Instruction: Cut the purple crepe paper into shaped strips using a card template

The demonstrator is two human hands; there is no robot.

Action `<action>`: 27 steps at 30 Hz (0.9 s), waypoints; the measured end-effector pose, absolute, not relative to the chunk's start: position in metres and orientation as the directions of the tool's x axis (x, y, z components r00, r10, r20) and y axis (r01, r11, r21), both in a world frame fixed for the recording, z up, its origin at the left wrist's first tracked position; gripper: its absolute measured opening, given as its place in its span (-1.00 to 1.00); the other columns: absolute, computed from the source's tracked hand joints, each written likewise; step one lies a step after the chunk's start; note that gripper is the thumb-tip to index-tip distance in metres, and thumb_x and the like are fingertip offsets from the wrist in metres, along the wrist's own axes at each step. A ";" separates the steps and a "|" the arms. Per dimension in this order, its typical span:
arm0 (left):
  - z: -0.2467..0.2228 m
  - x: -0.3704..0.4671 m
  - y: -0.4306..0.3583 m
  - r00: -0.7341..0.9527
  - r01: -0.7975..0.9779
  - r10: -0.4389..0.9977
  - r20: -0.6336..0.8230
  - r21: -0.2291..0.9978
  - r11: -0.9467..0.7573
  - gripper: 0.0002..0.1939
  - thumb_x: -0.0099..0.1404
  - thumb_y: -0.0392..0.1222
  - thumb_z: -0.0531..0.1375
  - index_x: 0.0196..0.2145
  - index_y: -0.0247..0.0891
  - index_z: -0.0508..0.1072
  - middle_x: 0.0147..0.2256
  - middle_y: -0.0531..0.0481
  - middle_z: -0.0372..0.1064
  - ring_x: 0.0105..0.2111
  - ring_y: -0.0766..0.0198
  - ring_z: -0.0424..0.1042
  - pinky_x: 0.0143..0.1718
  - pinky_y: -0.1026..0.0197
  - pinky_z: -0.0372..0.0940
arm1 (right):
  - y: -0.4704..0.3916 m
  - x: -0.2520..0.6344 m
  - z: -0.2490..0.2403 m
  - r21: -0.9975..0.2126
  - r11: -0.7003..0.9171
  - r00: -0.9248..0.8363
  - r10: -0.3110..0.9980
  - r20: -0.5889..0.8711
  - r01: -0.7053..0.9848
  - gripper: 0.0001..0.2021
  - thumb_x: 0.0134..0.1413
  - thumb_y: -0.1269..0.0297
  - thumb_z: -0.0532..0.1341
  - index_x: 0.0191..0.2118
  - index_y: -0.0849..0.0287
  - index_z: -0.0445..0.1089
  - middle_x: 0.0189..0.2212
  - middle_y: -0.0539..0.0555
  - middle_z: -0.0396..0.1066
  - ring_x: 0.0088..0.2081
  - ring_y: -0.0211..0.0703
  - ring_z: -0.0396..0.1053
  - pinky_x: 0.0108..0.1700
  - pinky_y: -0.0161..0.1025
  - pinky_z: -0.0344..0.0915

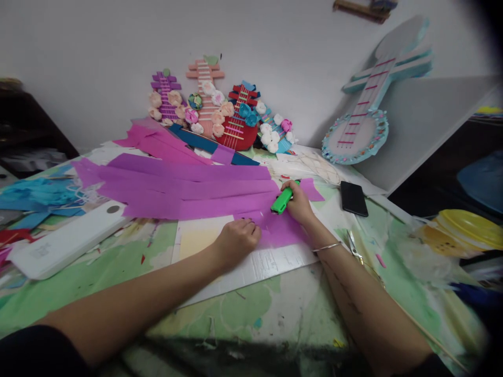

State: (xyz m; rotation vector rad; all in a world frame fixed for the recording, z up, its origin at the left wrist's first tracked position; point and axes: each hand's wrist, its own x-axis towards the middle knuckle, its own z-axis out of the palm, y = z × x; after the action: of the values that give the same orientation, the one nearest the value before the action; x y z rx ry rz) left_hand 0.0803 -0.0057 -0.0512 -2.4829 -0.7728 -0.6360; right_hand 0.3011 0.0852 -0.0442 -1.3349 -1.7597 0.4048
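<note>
My right hand (297, 204) is wrapped around a bright green stapler (282, 201), its blunt front end pointing down and left over a piece of purple paper (285, 234). My left hand (239, 238) lies just left of it, fingers curled and closed at the edge of the same paper; the fingertips are partly hidden. Beneath both hands is a white board (271, 260), shiny along its front with a pale yellow patch at left. Long overlapping purple paper strips (157, 186) spread behind and to the left.
Small scissors (353, 246) and a black phone (353, 199) lie to the right, near a yellow-lidded tub (471, 229). A long white device (70, 241) sits at left. Decorated miniature guitars (238, 123) lean on the wall, with a larger white-and-blue one (363, 110) at right.
</note>
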 end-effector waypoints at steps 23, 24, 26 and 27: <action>-0.048 0.074 -0.003 0.728 0.624 0.419 0.543 -0.270 -0.733 -0.79 0.23 -0.56 0.05 -0.39 -0.44 0.45 -0.49 -0.12 0.43 -0.48 0.22 0.43 -0.47 0.20 0.40 | 0.085 0.302 -0.046 -0.629 0.383 -0.105 0.896 0.432 0.676 -0.71 -0.25 0.47 0.08 -0.28 0.09 0.24 -0.45 -0.05 0.34 -0.42 -0.15 0.29 -0.34 -0.27 0.15; -0.047 0.074 -0.003 0.726 0.626 0.420 0.544 -0.270 -0.732 -0.79 0.23 -0.56 0.05 -0.41 -0.44 0.45 -0.49 -0.12 0.43 -0.49 0.22 0.43 -0.47 0.21 0.39 | 0.085 0.303 -0.045 -0.620 0.376 -0.106 0.898 0.427 0.688 -0.71 -0.24 0.47 0.08 -0.27 0.09 0.24 -0.44 -0.04 0.34 -0.42 -0.15 0.30 -0.34 -0.27 0.15; -0.047 0.075 -0.004 0.724 0.627 0.421 0.547 -0.266 -0.732 -0.78 0.23 -0.56 0.04 -0.43 -0.43 0.44 -0.50 -0.12 0.42 -0.49 0.22 0.43 -0.47 0.21 0.40 | 0.083 0.305 -0.042 -0.598 0.353 -0.100 0.905 0.414 0.720 -0.70 -0.21 0.48 0.06 -0.25 0.09 0.25 -0.44 -0.03 0.35 -0.40 -0.12 0.32 -0.33 -0.26 0.16; -0.047 0.075 -0.004 0.723 0.626 0.420 0.548 -0.264 -0.734 -0.77 0.24 -0.56 0.03 -0.43 -0.43 0.44 -0.51 -0.12 0.42 -0.48 0.22 0.44 -0.45 0.21 0.40 | 0.082 0.306 -0.040 -0.584 0.337 -0.094 0.909 0.406 0.738 -0.69 -0.20 0.48 0.06 -0.24 0.09 0.25 -0.44 -0.02 0.36 -0.39 -0.11 0.32 -0.33 -0.25 0.15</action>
State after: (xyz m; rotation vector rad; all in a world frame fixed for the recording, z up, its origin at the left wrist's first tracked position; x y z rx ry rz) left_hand 0.0750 -0.0042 -0.0471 -2.4919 -0.8013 -0.6435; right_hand 0.3060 0.0823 -0.0397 -1.4487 -1.8764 0.2985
